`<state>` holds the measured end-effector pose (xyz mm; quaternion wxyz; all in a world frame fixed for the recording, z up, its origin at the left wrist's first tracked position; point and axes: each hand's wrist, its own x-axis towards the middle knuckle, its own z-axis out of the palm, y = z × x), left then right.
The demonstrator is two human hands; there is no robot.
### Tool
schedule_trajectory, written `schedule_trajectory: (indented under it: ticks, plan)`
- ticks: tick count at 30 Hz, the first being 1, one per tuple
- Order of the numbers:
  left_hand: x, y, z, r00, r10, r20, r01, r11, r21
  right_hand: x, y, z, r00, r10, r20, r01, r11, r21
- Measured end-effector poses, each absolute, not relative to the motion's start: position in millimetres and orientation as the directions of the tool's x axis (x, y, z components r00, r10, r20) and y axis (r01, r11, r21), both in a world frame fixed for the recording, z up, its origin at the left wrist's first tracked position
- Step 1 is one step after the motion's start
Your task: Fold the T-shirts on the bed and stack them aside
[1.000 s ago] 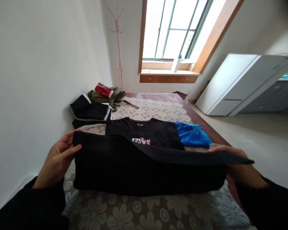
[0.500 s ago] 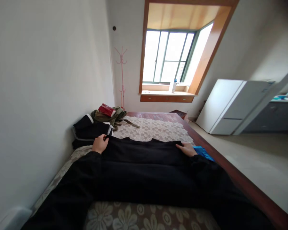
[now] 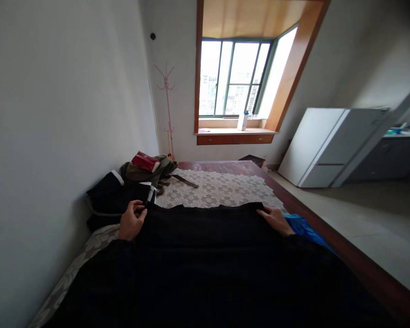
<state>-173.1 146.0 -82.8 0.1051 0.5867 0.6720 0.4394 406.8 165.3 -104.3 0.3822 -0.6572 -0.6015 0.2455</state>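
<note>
A wide piece of black clothing (image 3: 201, 228) stretches across the patterned tablecloth in front of me, its far edge fairly straight with small notches. Its kind is hard to make out, and its near part merges with my dark sleeves. At the far left corner my left hand (image 3: 131, 221) has its fingers curled, with thumb and forefinger closed on the cloth. My right hand (image 3: 276, 219) pinches the far right corner between thumb and fingers. Just beyond my right wrist lies a blue cloth (image 3: 302, 228), partly covered by my sleeve.
Folded black-and-white clothing (image 3: 118, 196) lies along the wall at left. Behind it are a green bag (image 3: 133, 172) and a red packet (image 3: 145, 161). The lace-like tablecloth (image 3: 218, 187) covers a dark red wooden table (image 3: 355, 255). A white fridge (image 3: 314, 146) stands beyond.
The black clothing now spreads further toward me and covers the strip of tablecloth seen below it before. My hands have moved slightly apart and nearer. The view has shifted a little.
</note>
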Motion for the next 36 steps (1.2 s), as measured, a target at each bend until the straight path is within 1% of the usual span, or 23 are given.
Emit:
schedule_trajectory:
  ticks: [2, 4, 6, 9, 12, 15, 17, 19, 20, 22, 23, 24, 25, 26, 28, 30, 33, 36]
  plan:
    - [-176, 147, -82, -0.294, 0.878, 0.377, 0.632, -0.118, 0.766, 408, 164, -103, 0.155, 0.976, 0.152, 0.567, 0.038, -0.823]
    - [-176, 149, -81, -0.321, 0.855, 0.407, 0.624, -0.132, 0.77, 409, 163, -101, 0.182, 0.964, 0.191, 0.568, 0.055, -0.821]
    - [-176, 150, -80, -0.327, 0.842, 0.429, 0.661, -0.121, 0.741, 409, 164, -100, 0.205, 0.957, 0.207, 0.579, 0.052, -0.814]
    - [-173, 147, -78, -0.264, 0.862, 0.432, 0.734, -0.111, 0.67, 409, 165, -99, 0.199, 0.963, 0.184, 0.592, 0.032, -0.805]
    - [-169, 143, -75, -0.23, 0.856, 0.463, 0.758, -0.141, 0.637, 407, 165, -100, 0.194, 0.962, 0.191, 0.605, 0.035, -0.795]
    - [-166, 143, -73, -0.225, 0.844, 0.486, 0.781, -0.142, 0.608, 403, 166, -101, 0.195, 0.954, 0.227, 0.672, 0.039, -0.74]
    - [-166, 143, -68, -0.203, 0.863, 0.463, 0.819, -0.11, 0.563, 403, 167, -101, 0.185, 0.958, 0.221, 0.727, 0.017, -0.686]
    - [-168, 139, -59, -0.159, 0.899, 0.409, 0.865, -0.073, 0.496, 404, 166, -99, 0.195, 0.964, 0.179, 0.756, -0.031, -0.654]
    - [-167, 135, -52, -0.141, 0.917, 0.374, 0.887, -0.051, 0.458, 404, 164, -97, 0.206, 0.966, 0.157, 0.765, -0.059, -0.641]
    - [-161, 124, -37, -0.048, 0.964, 0.262, 0.929, -0.053, 0.365, 399, 156, -91, 0.219, 0.965, 0.144, 0.787, -0.087, -0.611]
    - [-154, 116, -30, 0.012, 0.975, 0.223, 0.942, -0.086, 0.324, 393, 149, -86, 0.193, 0.957, 0.218, 0.829, -0.04, -0.558]
    - [-143, 107, -24, 0.107, 0.973, 0.205, 0.941, -0.166, 0.294, 383, 140, -81, 0.118, 0.94, 0.319, 0.881, 0.05, -0.471]
    - [-129, 96, -20, 0.204, 0.958, 0.2, 0.929, -0.254, 0.268, 370, 129, -75, 0.004, 0.924, 0.382, 0.909, 0.155, -0.386]
    - [-112, 83, -18, 0.305, 0.934, 0.187, 0.907, -0.345, 0.244, 353, 117, -70, -0.122, 0.914, 0.387, 0.907, 0.261, -0.329]
    - [-76, 56, -23, 0.448, 0.884, 0.136, 0.86, -0.467, 0.207, 314, 88, -62, -0.378, 0.878, 0.295, 0.835, 0.461, -0.301]
    - [-45, 30, -39, 0.527, 0.842, 0.117, 0.826, -0.54, 0.16, 275, 57, -64, -0.54, 0.818, 0.197, 0.753, 0.575, -0.32]
    - [-19, 4, -73, 0.573, 0.815, 0.085, 0.803, -0.579, 0.138, 233, 18, -85, -0.626, 0.773, 0.102, 0.719, 0.623, -0.308]
    - [-16, -3, -99, 0.586, 0.808, 0.065, 0.792, -0.588, 0.165, 219, 0, -107, -0.636, 0.768, 0.083, 0.726, 0.63, -0.276]
